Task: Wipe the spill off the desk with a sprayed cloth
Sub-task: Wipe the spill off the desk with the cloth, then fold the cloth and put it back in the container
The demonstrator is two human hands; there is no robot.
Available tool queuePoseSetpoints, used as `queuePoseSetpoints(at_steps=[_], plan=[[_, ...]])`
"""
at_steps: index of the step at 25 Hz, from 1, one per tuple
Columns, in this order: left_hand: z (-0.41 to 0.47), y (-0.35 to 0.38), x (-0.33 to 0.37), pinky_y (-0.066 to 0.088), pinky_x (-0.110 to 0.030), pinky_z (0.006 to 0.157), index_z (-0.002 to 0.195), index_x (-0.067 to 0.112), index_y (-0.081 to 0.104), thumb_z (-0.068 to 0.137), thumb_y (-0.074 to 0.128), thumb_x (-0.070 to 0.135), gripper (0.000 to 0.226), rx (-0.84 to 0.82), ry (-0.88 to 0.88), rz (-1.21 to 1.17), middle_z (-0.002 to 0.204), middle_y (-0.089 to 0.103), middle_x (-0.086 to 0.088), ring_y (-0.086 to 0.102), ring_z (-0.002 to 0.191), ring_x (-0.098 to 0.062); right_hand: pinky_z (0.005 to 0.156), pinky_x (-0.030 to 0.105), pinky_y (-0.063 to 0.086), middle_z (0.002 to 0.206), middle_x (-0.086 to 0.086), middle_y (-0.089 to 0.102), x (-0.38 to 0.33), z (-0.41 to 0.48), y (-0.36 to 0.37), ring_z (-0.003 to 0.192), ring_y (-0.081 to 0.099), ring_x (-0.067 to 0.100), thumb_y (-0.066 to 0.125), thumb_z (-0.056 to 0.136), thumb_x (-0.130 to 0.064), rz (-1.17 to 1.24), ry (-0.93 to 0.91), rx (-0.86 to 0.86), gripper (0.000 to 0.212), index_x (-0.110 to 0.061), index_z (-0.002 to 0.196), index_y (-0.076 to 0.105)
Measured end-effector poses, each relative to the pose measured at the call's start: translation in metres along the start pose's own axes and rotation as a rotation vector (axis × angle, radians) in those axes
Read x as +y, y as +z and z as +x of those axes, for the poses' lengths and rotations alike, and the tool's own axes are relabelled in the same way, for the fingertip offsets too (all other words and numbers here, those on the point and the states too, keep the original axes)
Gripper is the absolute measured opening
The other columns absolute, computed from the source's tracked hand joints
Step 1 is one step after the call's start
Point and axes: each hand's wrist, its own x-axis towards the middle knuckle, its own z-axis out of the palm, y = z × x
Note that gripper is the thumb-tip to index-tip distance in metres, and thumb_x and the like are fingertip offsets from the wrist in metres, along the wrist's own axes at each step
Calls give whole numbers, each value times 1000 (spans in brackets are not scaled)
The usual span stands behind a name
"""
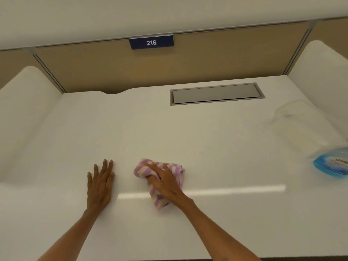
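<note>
A bunched purple-and-cream checkered cloth [177,169] lies on the white desk [131,129], near the front centre. My right hand [165,183] presses down on the cloth with its fingers curled over it. My left hand [100,182] rests flat on the desk a little to the left of the cloth, fingers together and holding nothing. I can make out no spill on the glossy surface. A bottle with a blue label [331,165] stands at the right edge of the view, partly cut off.
A grey cable hatch [216,94] is set into the desk at the back right. Tan partition panels with a blue "216" sign [151,42] close off the back. White side dividers [24,113] flank the desk. A clear plastic object [299,121] sits at the right.
</note>
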Motion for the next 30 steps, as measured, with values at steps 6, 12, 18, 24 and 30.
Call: queuePoseSetpoints(at_steps=[6,12,18,24,30], plan=[[-2,-23,4,-19,-30,117,156,34,19,108,25,37,49,-107,19,-345,164,9,15,-8,152,-7,53,23,41,82,1,56,-45,-21,-20,58,49,11,53,92,-31,885,359,72,17,-19,103,58],[-11,-71,73,23,-40,123,142,36,48,103,40,45,41,-230,21,-954,149,51,9,42,141,-10,89,44,49,105,14,67,-86,-32,-34,95,64,32,55,91,-39,1253,368,94,41,-9,114,69],[-29,-119,155,52,-45,101,138,22,56,88,33,71,74,-471,41,-1161,129,68,-1,67,116,-25,63,32,62,105,2,75,-123,-42,-52,85,76,16,52,99,-42,1035,331,269,41,-17,131,58],[-42,-146,194,56,-48,95,137,18,55,93,50,51,55,-505,200,-1194,128,68,-7,67,114,-30,75,44,60,98,12,74,-181,-44,-76,87,74,27,75,73,-54,1078,135,-26,60,-12,115,67],[-51,-160,217,60,-36,83,121,16,64,92,64,33,33,-342,224,-1185,113,73,-7,70,102,-29,86,47,56,121,17,68,-192,-56,-110,106,67,36,56,92,-41,764,93,-20,44,-16,127,64]])
